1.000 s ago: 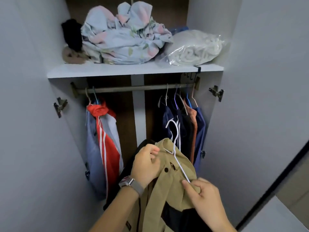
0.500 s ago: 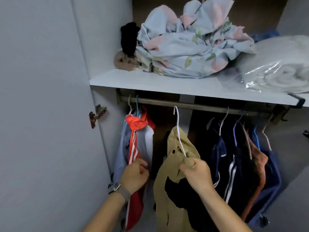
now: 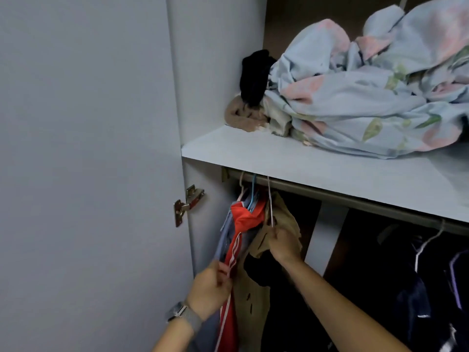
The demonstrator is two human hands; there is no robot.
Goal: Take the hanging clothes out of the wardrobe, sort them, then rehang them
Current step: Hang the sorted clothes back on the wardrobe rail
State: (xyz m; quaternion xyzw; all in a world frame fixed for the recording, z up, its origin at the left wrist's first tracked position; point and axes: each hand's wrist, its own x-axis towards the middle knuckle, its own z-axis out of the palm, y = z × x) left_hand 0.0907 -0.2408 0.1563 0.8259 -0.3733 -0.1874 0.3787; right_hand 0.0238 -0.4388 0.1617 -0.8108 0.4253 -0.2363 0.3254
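Both hands busy rehanging: right hand (image 3: 280, 241) grips tan coat (image 3: 284, 219), hanger (image 3: 269, 199) on rail (image 3: 330, 193); left hand (image 3: 212, 288) pinches red jacket (image 3: 243, 219). Next, let go.

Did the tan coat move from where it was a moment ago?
Yes. The tan coat went up and left: its white hanger now reaches the rail, beside the red jacket, near the wardrobe's left wall.

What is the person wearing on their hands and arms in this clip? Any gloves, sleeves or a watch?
No gloves and no sleeves in view: both forearms are bare to the bottom edge of the frame. The left hand has a watch at the wrist, with a pale case and a grey woven-looking band. The right hand and its wrist carry nothing visible, no rings that I can make out.
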